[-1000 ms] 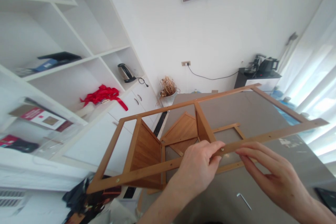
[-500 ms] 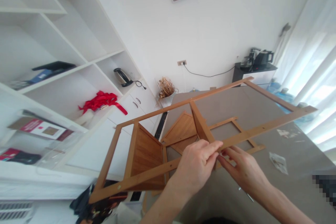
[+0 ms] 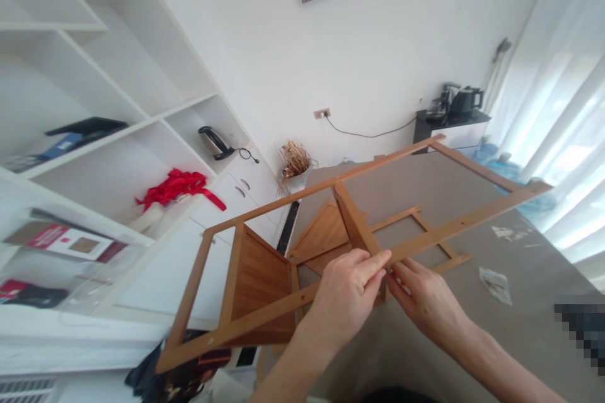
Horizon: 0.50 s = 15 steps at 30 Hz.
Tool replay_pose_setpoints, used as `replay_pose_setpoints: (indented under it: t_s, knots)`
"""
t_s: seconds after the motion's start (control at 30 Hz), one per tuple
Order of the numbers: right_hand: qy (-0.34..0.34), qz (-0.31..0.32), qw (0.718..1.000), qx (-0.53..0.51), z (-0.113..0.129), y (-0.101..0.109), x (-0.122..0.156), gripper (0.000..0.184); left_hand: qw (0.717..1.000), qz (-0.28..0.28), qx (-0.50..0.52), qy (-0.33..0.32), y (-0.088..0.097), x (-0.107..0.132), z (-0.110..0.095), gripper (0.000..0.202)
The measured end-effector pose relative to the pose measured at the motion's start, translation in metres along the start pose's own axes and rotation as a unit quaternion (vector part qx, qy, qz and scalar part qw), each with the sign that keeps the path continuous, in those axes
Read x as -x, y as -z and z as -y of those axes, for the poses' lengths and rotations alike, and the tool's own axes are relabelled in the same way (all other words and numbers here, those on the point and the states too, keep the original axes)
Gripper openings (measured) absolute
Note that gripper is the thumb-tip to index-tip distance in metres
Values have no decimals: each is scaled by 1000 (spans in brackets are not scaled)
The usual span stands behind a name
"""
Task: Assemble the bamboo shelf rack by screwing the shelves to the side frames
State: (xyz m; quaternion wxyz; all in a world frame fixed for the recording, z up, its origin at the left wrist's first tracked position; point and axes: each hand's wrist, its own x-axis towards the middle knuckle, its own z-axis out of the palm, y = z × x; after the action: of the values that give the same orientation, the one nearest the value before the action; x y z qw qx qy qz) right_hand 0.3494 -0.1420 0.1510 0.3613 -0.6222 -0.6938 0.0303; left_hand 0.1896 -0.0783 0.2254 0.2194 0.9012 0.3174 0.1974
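A long wooden frame (image 3: 454,221) with cross boards stands tilted over the grey table (image 3: 472,308). My left hand (image 3: 347,296) is closed on the near rail of the frame, fingers curled over its top edge. Just to the right, my right hand (image 3: 423,302) pinches at a spot on the same rail beside the left fingertips; what it pinches is too small to make out. Both hands touch the rail next to the middle cross board (image 3: 352,223). A wooden panel (image 3: 259,277) fills the frame's left section.
A small plastic bag (image 3: 494,282) and paper scraps (image 3: 508,233) lie on the table at right. White shelves (image 3: 94,138) with a red ribbon (image 3: 177,182) and a kettle (image 3: 210,140) stand left. A black cabinet (image 3: 451,123) with a kettle stands by the curtains.
My right hand has drawn in leftward along the rail and now meets the left fingertips. The view has shifted, so the frame sits slightly lower and left; the hex key on the table is out of sight.
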Motion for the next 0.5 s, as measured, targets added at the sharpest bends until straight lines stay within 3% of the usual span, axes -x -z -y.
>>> replay_pose_setpoints:
  t_s: [0.5]
  knots:
    - [-5, -8, 1000, 9, 1, -2, 0, 25, 999, -3, -37, -25, -4, 1, 3, 35]
